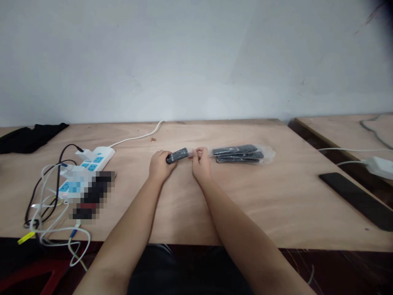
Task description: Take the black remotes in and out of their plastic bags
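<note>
A black remote control [178, 155] lies slanted over the middle of the wooden table [184, 205]. My left hand [160, 166] is closed round its left end. At its right end, my right hand [201, 163] pinches a piece of clear plastic that extends from the remote. Just right of my right hand is a stack of several black remotes [238, 153] in clear plastic wrapping, with the loose plastic [267, 155] sticking out at its right end.
On the left are a white power strip [100, 157] with plugs, tangled cables [43, 196] and a pixelated dark object [93, 196]. Black cloth [30, 137] lies at the back left. A black phone-like slab [356, 198] and a white adapter [380, 167] are at the right.
</note>
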A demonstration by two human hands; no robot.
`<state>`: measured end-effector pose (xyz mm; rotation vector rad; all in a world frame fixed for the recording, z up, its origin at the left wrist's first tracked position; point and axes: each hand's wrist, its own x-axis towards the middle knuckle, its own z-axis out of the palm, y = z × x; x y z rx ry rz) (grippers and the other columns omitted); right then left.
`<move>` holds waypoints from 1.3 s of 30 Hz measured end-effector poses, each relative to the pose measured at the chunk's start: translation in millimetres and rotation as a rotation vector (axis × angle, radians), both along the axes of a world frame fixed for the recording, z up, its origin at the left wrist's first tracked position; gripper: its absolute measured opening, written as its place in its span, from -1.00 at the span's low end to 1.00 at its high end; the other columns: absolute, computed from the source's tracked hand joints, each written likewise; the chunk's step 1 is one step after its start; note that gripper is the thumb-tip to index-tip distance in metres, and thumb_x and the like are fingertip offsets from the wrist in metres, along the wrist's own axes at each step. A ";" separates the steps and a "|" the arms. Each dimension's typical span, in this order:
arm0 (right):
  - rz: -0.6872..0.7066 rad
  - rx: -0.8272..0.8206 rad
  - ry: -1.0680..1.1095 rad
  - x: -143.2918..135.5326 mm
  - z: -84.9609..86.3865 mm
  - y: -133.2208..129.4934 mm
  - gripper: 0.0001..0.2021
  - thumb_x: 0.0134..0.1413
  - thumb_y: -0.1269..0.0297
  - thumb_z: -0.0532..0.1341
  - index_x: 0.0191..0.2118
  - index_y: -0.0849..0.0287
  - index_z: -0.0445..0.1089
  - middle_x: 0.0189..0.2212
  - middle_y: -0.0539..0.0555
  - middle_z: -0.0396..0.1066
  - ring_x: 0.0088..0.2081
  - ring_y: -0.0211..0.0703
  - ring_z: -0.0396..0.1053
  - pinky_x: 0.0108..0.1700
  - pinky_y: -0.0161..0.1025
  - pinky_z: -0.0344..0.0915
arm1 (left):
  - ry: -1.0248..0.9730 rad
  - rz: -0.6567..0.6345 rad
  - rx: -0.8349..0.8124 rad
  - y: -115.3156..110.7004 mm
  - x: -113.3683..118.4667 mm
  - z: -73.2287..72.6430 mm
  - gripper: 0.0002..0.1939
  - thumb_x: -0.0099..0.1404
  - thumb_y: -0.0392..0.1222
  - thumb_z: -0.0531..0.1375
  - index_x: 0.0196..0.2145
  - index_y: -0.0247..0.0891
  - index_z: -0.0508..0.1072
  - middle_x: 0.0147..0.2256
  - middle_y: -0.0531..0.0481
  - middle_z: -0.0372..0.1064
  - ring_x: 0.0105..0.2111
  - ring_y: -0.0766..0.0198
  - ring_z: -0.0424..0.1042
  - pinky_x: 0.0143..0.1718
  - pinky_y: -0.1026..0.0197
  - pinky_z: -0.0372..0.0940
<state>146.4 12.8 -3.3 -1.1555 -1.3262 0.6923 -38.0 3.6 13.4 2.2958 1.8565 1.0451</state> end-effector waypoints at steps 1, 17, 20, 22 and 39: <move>-0.008 0.007 0.008 -0.5 -0.3 0.6 -0.76 0.30 0.00 0.10 -0.17 0.05 0.19 -0.38 0.05 0.50 -0.33 -0.08 0.51 -0.22 -0.15 0.39 | 0.004 -0.002 0.000 0.1 -0.4 0.2 -0.79 0.20 -0.11 0.37 -0.20 -0.19 0.55 -0.22 -0.11 0.54 -0.13 -0.01 0.48 -0.01 0.01 0.34; 0.093 -0.122 0.254 0.6 -24.0 20.7 -0.69 0.23 -0.06 0.12 -0.22 -0.04 -0.04 -0.40 0.01 0.49 -0.35 -0.02 0.54 -0.30 -0.06 0.48 | 0.025 -0.011 -0.024 0.5 -1.7 -2.1 -0.79 0.16 -0.15 0.39 -0.23 -0.20 0.55 -0.25 -0.12 0.52 -0.15 -0.01 0.47 -0.05 0.01 0.34; 0.052 -0.058 0.158 1.3 -21.4 17.8 -0.78 0.28 0.02 0.08 -0.15 0.00 0.08 -0.37 0.03 0.49 -0.29 -0.03 0.52 -0.20 -0.04 0.49 | 0.026 -0.013 -0.032 1.6 -1.9 -4.1 -0.80 0.17 -0.15 0.39 -0.23 -0.19 0.55 -0.24 -0.11 0.52 -0.14 -0.01 0.47 -0.04 0.01 0.35; -0.038 0.049 -0.022 3.1 -12.3 9.8 -0.82 0.25 0.13 0.12 -0.11 0.06 0.21 -0.25 0.12 0.49 -0.17 0.00 0.50 -0.06 0.02 0.46 | 0.017 -0.012 -0.033 2.1 -1.9 -5.0 -0.79 0.16 -0.14 0.39 -0.23 -0.18 0.56 -0.24 -0.10 0.52 -0.13 -0.01 0.48 -0.03 0.01 0.35; 0.180 0.198 -0.708 1.7 -7.0 -7.3 -0.55 0.18 0.50 0.14 0.10 0.02 0.58 0.14 0.17 0.51 0.25 0.17 0.31 0.34 0.27 0.19 | -0.251 -0.197 -0.141 -2.1 6.2 -3.3 -0.54 0.12 0.01 0.46 -0.05 -0.15 0.54 -0.13 -0.08 0.61 -0.13 0.07 0.58 -0.03 0.08 0.42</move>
